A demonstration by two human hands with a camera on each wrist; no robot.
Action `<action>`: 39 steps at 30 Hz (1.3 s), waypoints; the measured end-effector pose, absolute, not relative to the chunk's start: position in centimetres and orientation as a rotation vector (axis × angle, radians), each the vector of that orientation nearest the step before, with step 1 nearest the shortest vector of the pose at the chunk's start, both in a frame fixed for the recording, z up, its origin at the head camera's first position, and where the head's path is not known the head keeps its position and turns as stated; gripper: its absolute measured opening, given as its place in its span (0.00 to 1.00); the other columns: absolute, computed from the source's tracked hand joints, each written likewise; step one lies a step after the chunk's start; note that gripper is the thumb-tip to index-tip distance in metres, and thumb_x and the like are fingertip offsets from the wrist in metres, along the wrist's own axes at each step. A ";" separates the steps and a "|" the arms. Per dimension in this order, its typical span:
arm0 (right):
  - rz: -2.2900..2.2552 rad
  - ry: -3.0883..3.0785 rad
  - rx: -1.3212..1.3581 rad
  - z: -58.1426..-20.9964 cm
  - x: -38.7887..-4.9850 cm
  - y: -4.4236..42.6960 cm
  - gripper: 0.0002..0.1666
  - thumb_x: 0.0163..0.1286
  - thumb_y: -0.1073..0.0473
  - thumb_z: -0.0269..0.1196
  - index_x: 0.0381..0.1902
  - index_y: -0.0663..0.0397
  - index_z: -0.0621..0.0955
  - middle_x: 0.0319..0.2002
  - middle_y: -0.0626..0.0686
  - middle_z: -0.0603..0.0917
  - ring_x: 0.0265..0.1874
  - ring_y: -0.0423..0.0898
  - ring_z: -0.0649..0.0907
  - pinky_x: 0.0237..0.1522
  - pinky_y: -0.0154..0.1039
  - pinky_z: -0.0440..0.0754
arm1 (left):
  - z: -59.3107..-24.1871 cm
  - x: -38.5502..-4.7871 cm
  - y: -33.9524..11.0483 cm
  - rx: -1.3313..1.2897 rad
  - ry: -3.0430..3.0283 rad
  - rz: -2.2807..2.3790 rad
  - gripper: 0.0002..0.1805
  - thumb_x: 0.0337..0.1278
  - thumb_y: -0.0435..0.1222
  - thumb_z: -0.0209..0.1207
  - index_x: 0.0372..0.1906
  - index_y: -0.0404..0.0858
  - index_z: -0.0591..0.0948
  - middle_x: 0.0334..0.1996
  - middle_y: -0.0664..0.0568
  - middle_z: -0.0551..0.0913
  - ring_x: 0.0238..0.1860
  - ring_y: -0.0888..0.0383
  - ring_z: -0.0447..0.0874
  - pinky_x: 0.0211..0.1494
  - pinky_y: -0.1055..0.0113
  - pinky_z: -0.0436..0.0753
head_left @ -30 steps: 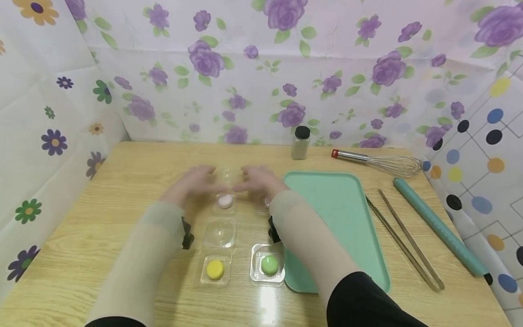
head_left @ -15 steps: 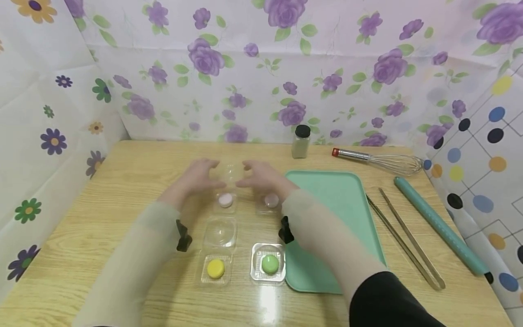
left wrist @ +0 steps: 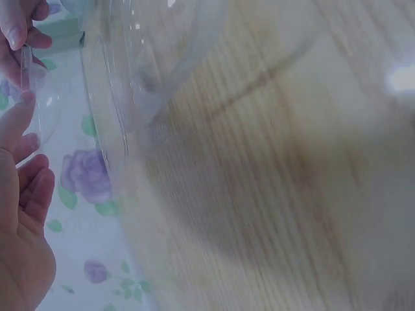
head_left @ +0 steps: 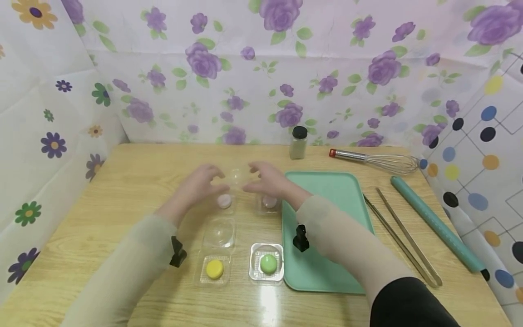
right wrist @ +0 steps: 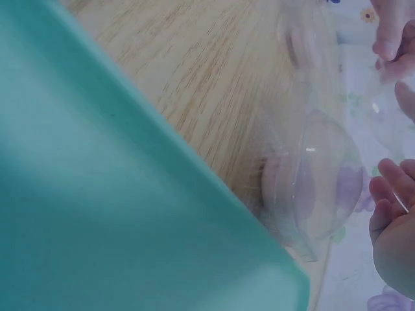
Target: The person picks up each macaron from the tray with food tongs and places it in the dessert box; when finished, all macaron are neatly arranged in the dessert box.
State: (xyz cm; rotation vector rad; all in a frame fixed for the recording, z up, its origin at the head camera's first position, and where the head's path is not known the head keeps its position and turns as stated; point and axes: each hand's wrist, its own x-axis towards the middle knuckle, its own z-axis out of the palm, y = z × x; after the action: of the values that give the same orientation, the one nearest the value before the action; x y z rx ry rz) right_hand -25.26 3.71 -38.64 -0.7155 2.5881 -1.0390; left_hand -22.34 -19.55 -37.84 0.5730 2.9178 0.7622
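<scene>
Behind the front boxes, both hands curve round a clear domed plastic lid [head_left: 236, 175]. My left hand [head_left: 201, 182] has thumb and fingers at its left rim, and my right hand [head_left: 267, 178] at its right. In the left wrist view the lid [left wrist: 45, 107] stands between the two hands, against the wall cloth. Just below the hands are a pale pink macaron [head_left: 224, 201] in an open clear box and another pale macaron [head_left: 269, 201] under a clear dome. Nearer lie a yellow macaron [head_left: 214, 269] in an open clear box and a green macaron [head_left: 268, 264] in its box.
A green tray [head_left: 327, 272] lies under the right forearm. Beyond it are metal tongs [head_left: 408, 236], a teal rolling pin [head_left: 437, 222] and a whisk [head_left: 392, 162]. A black-capped jar [head_left: 298, 143] stands at the back near the flowered wall.
Both hands and the lid have shifted slightly right. The right forearm has swung outward over the tray, uncovering the right pale macaron's box.
</scene>
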 end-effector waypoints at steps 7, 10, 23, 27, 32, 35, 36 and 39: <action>-1.066 2.557 -0.735 -39.0 -25.4 3.6 0.58 0.51 0.44 0.71 0.72 0.57 0.54 0.62 0.56 0.69 0.55 0.54 0.74 0.54 0.44 0.75 | -37.3 -21.2 -19.3 0.627 2.945 0.774 0.24 0.52 0.45 0.65 0.49 0.33 0.78 0.54 0.39 0.75 0.57 0.42 0.70 0.62 0.47 0.67; -1.075 2.542 -0.766 -38.9 -25.4 3.6 0.59 0.50 0.45 0.72 0.72 0.58 0.54 0.62 0.57 0.69 0.55 0.54 0.73 0.53 0.45 0.75 | -37.1 -21.0 -19.2 0.627 2.936 0.803 0.26 0.52 0.44 0.65 0.52 0.32 0.77 0.54 0.39 0.75 0.56 0.43 0.70 0.61 0.47 0.69; -1.006 2.628 -0.923 -38.7 -25.1 3.9 0.56 0.48 0.47 0.73 0.70 0.56 0.59 0.59 0.55 0.70 0.52 0.49 0.74 0.49 0.41 0.77 | -36.8 -21.6 -18.7 0.660 2.939 0.698 0.55 0.35 0.49 0.72 0.71 0.39 0.58 0.66 0.41 0.60 0.66 0.42 0.56 0.66 0.43 0.59; -0.997 2.645 -0.948 -38.8 -25.1 3.9 0.56 0.48 0.48 0.74 0.70 0.55 0.58 0.61 0.55 0.68 0.52 0.47 0.73 0.49 0.40 0.77 | -36.7 -21.7 -18.6 0.684 2.973 0.643 0.55 0.33 0.49 0.73 0.71 0.39 0.58 0.65 0.41 0.62 0.64 0.42 0.58 0.65 0.43 0.61; -1.079 2.587 -0.958 -38.8 -25.0 3.9 0.58 0.49 0.49 0.73 0.71 0.55 0.54 0.61 0.54 0.69 0.52 0.49 0.74 0.48 0.41 0.77 | -36.6 -21.6 -18.6 0.682 3.018 0.622 0.54 0.32 0.48 0.74 0.69 0.39 0.61 0.63 0.40 0.63 0.62 0.40 0.59 0.64 0.41 0.59; -1.213 2.479 -0.885 -38.7 -24.8 4.0 0.57 0.52 0.47 0.71 0.72 0.51 0.53 0.57 0.49 0.74 0.51 0.47 0.75 0.48 0.42 0.77 | -36.5 -21.6 -18.8 0.700 3.070 0.618 0.52 0.31 0.48 0.74 0.67 0.38 0.63 0.62 0.39 0.64 0.61 0.39 0.59 0.64 0.41 0.57; -1.268 2.428 -0.860 -38.7 -24.8 4.0 0.55 0.54 0.47 0.70 0.72 0.51 0.53 0.55 0.49 0.75 0.50 0.47 0.75 0.48 0.43 0.77 | -36.5 -21.6 -18.8 0.711 3.090 0.612 0.52 0.31 0.49 0.74 0.67 0.38 0.63 0.62 0.39 0.64 0.61 0.39 0.60 0.64 0.41 0.57; -1.407 2.258 -0.791 -38.5 -24.8 4.1 0.43 0.62 0.46 0.64 0.70 0.48 0.58 0.51 0.48 0.79 0.49 0.46 0.77 0.50 0.46 0.76 | -36.5 -21.5 -18.9 0.755 3.131 0.598 0.52 0.31 0.49 0.74 0.66 0.37 0.63 0.62 0.38 0.64 0.61 0.39 0.59 0.65 0.41 0.55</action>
State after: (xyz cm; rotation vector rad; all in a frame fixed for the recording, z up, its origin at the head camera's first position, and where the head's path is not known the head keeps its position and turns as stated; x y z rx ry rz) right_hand -24.79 4.05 -38.53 -0.7914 2.2581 -1.4066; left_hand -21.51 -18.93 -36.54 0.7550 3.1312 0.5982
